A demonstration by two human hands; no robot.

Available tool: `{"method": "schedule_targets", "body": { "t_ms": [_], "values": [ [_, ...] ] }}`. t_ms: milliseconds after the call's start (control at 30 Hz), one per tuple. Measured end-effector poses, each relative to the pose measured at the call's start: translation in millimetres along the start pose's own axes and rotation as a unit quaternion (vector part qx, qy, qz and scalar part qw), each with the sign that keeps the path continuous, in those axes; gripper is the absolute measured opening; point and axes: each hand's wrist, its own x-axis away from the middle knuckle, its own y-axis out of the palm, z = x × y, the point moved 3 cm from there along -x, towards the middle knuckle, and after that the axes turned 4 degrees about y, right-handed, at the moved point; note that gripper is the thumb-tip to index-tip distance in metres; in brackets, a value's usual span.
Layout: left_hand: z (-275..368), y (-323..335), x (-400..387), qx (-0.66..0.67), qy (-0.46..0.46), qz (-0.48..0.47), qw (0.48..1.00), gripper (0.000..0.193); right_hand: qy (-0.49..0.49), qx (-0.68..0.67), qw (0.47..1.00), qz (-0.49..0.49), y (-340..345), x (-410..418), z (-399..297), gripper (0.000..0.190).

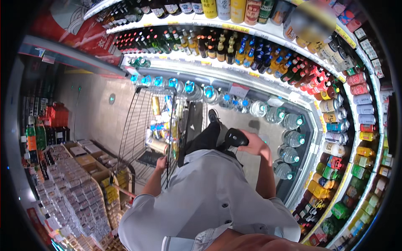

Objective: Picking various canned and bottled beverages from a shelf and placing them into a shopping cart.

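My left hand (161,163) grips the wire side of a shopping cart (128,122) on my left. Inside the cart lie several cans and packets, among them a gold can (155,105) and a large pale cylindrical container (157,145). In front of my waist, my right hand (255,144) is closed around a black rounded object (236,137) with a small light mark. Its exact kind is unclear, and my fingers are partly hidden behind it. One black shoe (213,115) shows ahead on the floor, between the cart and the water bottles.
Large water jugs (209,93) line the foot of a curved, lit shelf (276,75) ahead and right. Glass bottles (241,50) and cans (366,109) fill its tiers. Stacked packs (72,188) and open cartons (86,160) stand at left. Grey floor (97,103) shows beyond the cart.
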Motion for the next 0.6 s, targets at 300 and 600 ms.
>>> {"method": "schedule_targets", "body": {
  "t_ms": [300, 600],
  "values": [
    [225.5, 142.3, -72.6, -0.112, 0.168, 0.086, 0.976, 0.056, 0.017, -0.006, 0.999, 0.028, -62.4, -51.7, -55.2, 0.074],
    [493.2, 279.4, -58.2, -0.137, 0.572, 0.202, 0.783, 0.047, 0.039, 0.076, 0.993, 0.079, -137.6, -93.6, -90.3, 0.073]
  ]
}}
